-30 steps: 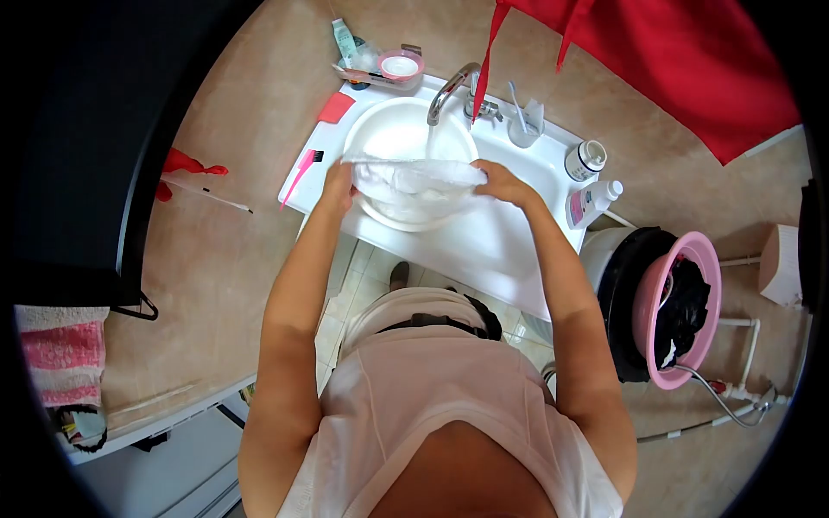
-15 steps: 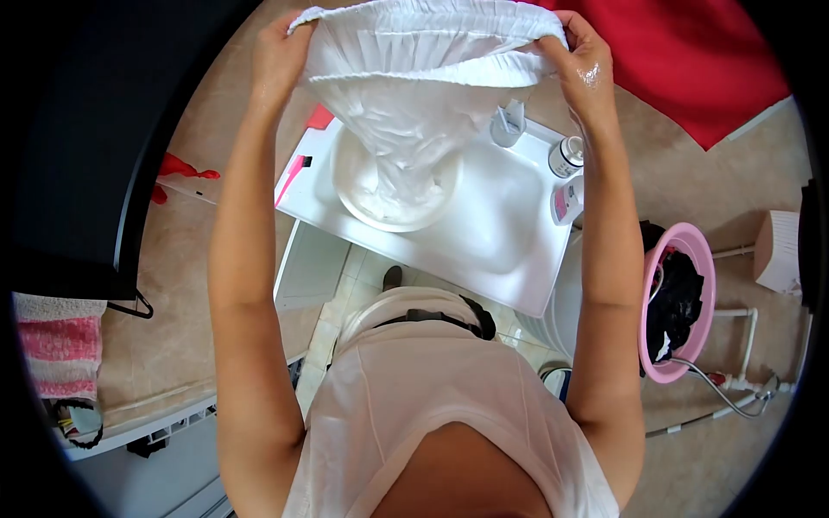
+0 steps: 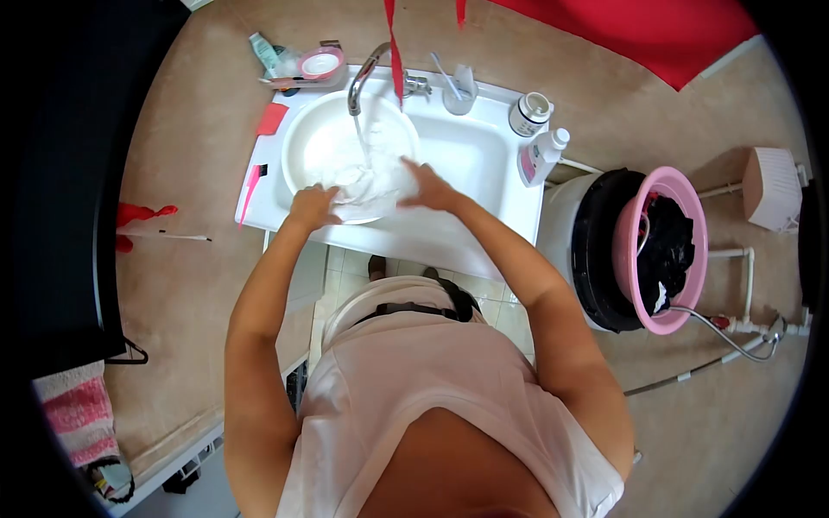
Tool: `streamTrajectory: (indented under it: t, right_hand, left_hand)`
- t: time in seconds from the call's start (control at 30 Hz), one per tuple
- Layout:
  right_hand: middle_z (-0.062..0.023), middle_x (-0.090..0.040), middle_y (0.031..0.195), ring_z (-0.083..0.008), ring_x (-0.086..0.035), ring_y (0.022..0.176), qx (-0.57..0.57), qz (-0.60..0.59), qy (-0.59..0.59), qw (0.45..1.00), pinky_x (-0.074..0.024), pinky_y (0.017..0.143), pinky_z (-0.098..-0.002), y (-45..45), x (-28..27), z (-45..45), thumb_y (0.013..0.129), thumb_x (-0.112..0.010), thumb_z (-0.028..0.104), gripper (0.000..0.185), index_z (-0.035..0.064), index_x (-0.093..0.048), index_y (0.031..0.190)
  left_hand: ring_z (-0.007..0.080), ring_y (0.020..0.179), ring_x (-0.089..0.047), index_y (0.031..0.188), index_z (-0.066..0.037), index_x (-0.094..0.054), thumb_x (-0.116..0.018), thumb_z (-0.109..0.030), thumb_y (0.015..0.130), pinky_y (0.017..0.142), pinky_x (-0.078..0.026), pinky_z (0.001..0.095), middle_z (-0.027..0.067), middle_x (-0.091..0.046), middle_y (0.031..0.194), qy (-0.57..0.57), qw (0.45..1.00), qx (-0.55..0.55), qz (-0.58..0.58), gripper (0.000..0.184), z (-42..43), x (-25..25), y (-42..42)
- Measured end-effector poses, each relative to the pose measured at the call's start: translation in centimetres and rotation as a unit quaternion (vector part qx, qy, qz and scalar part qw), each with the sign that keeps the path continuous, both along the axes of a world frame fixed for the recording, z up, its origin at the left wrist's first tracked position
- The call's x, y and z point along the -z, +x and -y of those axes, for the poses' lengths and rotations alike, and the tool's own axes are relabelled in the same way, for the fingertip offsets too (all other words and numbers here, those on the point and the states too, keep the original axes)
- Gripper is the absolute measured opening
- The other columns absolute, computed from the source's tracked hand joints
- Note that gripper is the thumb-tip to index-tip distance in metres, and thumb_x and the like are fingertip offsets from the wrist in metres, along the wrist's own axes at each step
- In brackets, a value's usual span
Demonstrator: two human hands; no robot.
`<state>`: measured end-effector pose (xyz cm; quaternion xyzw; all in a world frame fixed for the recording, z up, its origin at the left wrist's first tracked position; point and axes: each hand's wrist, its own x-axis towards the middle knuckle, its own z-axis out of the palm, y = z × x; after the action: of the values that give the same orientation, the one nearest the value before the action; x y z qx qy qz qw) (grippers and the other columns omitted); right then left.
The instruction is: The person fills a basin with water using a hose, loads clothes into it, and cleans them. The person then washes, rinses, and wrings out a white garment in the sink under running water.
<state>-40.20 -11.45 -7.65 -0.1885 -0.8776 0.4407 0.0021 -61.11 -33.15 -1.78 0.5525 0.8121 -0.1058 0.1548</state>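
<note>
A white wash basin (image 3: 292, 148) stands in the left part of the sink. Inside it lies a wet, crumpled white elastic-waisted garment (image 3: 367, 188), whose exact kind I cannot tell. Water runs onto it from the curved faucet (image 3: 367, 73). My left hand (image 3: 314, 207) is at the near left rim of the basin, fingers apart and beside the cloth. On the right side, my right hand (image 3: 428, 187) hovers by the rim with its fingers spread, holding nothing.
Along the sink (image 3: 471, 160) are a pink brush (image 3: 251, 192), a cup with a toothbrush (image 3: 460, 91), a jar (image 3: 529, 113) and a white bottle (image 3: 542, 157). A pink tub (image 3: 698, 259) of dark clothes sits at right. Red fabric (image 3: 639, 30) hangs above.
The white garment, held stretched up by its waistband in both hands before, is now down in the basin. Both hands have lowered and let go of it. The faucet, now visible, is running.
</note>
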Motion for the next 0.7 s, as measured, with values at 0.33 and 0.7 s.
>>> streamTrajectory:
  t: [0.33, 0.7]
  right_hand:
    - [-0.0157, -0.060, 0.101, -0.0324, -0.061, 0.094, -0.006, -0.250, 0.193, 0.949, -0.0486, 0.081, -0.0415, -5.5, -17.0, -1.1, 0.082, -0.065, 0.021, 0.028, 0.0078, -0.066, 0.107]
    - [-0.0160, -0.056, 0.123, -0.0349, -0.050, 0.117, -0.107, -0.373, 0.102, 0.916, -0.0420, 0.097, -0.0389, -9.9, -26.7, 2.3, 0.071, -0.074, 0.023, 0.081, 0.0135, -0.037, 0.143]
  left_hand:
    - [0.0170, 0.078, -0.063, 0.107, -0.004, -0.067, -0.053, -0.012, 0.081, 0.066, -0.048, 0.0337, 0.0078, -0.068, 0.087, 0.500, 0.775, -0.315, 0.224, 0.031, -2.0, -17.1, -6.9]
    - [0.0191, 0.085, -0.063, 0.110, 0.001, -0.062, -0.046, 0.001, 0.076, 0.076, -0.050, 0.0293, 0.0114, -0.067, 0.093, 0.603, 0.686, -0.224, 0.341, 0.038, -6.1, -23.8, -0.4]
